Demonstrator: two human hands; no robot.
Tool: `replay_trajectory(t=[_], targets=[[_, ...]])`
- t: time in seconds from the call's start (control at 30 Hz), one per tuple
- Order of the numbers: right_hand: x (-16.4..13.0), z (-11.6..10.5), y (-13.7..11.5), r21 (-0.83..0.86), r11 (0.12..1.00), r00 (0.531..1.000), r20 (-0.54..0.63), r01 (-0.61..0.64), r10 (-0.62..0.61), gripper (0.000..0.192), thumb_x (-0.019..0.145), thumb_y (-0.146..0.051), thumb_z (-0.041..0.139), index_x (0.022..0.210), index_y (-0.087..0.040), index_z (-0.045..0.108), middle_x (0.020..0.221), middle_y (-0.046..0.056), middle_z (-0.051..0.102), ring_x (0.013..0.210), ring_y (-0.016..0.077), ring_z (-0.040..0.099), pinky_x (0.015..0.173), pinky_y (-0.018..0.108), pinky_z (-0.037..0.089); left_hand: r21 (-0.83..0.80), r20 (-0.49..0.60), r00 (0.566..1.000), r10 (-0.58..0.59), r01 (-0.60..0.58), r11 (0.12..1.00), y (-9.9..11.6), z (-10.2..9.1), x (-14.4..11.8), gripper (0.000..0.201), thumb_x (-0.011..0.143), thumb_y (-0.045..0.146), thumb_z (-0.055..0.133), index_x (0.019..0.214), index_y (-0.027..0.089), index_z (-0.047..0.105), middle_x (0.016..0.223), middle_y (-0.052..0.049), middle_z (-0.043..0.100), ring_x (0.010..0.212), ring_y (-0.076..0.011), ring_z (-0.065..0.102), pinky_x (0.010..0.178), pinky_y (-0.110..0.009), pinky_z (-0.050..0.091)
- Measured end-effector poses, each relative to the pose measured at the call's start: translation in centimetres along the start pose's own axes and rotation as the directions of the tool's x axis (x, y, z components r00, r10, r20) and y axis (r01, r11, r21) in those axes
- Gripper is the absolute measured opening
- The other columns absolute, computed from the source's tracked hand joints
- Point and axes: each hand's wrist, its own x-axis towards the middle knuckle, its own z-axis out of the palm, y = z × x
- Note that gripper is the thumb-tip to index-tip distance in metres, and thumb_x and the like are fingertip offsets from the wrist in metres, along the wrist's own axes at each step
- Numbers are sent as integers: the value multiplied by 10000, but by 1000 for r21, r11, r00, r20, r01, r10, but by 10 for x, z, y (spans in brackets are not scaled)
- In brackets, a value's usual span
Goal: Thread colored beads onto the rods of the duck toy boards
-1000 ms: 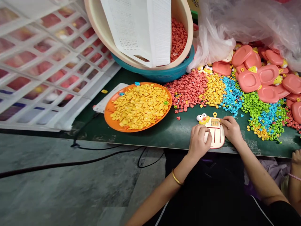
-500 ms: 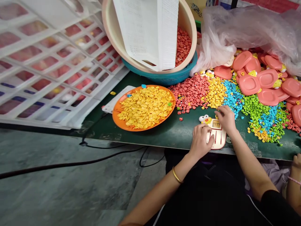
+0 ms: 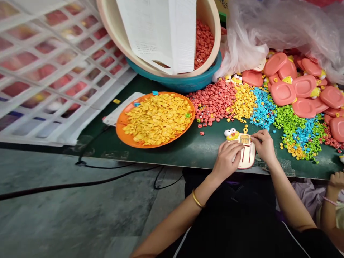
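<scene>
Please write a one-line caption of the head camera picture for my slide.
Both hands, left hand and right hand, rest on a duck toy beside heaps of coloured beads.

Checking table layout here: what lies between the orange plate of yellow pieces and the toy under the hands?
In the head view, bare green table separates the orange plate from the toy, apart from a few stray red pieces.
</scene>
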Motion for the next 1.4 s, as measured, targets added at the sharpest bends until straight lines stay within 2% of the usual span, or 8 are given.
replay_trajectory(t=[0.17, 0.3, 0.47, 0.57, 0.77, 0.93, 1.17, 1.4], targets=[[-33, 7, -2, -75, 978, 981, 26, 193, -192, 294, 967, -258, 460, 971, -211, 750, 951, 95, 637, 934, 210, 612, 851, 336, 529, -14, 32, 999, 32, -32, 999, 3, -3, -2, 328, 980, 148, 457, 1252, 248, 610, 1197, -33, 724, 1109, -189, 676, 1245, -569, 150], [-31, 12, -8, -21, 967, 965, 74, 255, -253, 314, 971, -231, 437, 1016, -240, 747, 973, 86, 686, 943, 204, 644, 852, 333, 539, -15, 63, 998, 6, -5, 1000, 1, -2, -2, 411, 945, 286, 561, 1348, 218, 521, 1245, -88, 678, 1172, -237, 627, 1196, -533, 308], [43, 26, -18, -145, 989, 1000, -18, 5, -8, 192, 892, -302, 607, 946, -172, 737, 906, 98, 717, 801, 205, 647, 789, 336, 520, 18, 87, 994, -71, 69, 997, -3, -3, 0, 461, 906, 372, 619, 1325, 200, 538, 1231, -126, 620, 1194, -275, 552, 1044, -465, 449], [66, 23, -17, -181, 982, 997, 46, -60, 69, 163, 853, -283, 623, 820, -173, 738, 819, 81, 725, 758, 201, 638, 771, 329, 496, 62, 168, 985, -35, 25, 998, 0, -6, 2, 333, 929, 335, 580, 1249, 259, 626, 1267, -88, 629, 1217, -274, 528, 1043, -465, 419], [12, -3, 0, 147, 986, 997, 29, -77, 74, 243, 862, -394, 627, 902, -197, 764, 895, 59, 721, 796, 189, 653, 728, 314, 515, 83, 111, 992, -56, 46, 995, 4, -4, 2, 281, 924, 313, 580, 1182, 258, 674, 1193, -79, 653, 1154, -270, 550, 994, -442, 430], [-19, 0, 4, -13, 999, 999, -29, 45, -46, 252, 939, -320, 540, 945, -217, 770, 908, 67, 642, 855, 187, 629, 792, 322, 529, 102, 34, 992, -122, 118, 988, 3, 1, 1, 291, 886, 349, 618, 1133, 195, 635, 1121, -111, 616, 1065, -280, 545, 955, -448, 457], [-19, -1, 3, -199, 957, 977, 44, 212, -207, 307, 986, -275, 456, 1113, -232, 732, 926, 82, 591, 883, 204, 594, 801, 327, 539, 74, 33, 990, -139, 137, 988, 4, 0, 2, 191, 855, 365, 651, 897, 215, 540, 966, -70, 604, 975, -256, 542, 865, -414, 456], [-29, -5, -1, -153, 941, 948, 155, 301, -278, 274, 981, -241, 475, 1021, -216, 744, 918, 75, 607, 875, 189, 603, 800, 295, 528, 83, 38, 982, -184, 181, 980, 4, 4, 2, 281, 830, 407, 686, 850, 228, 471, 914, -50, 564, 938, -251, 523, 843, -405, 443]])
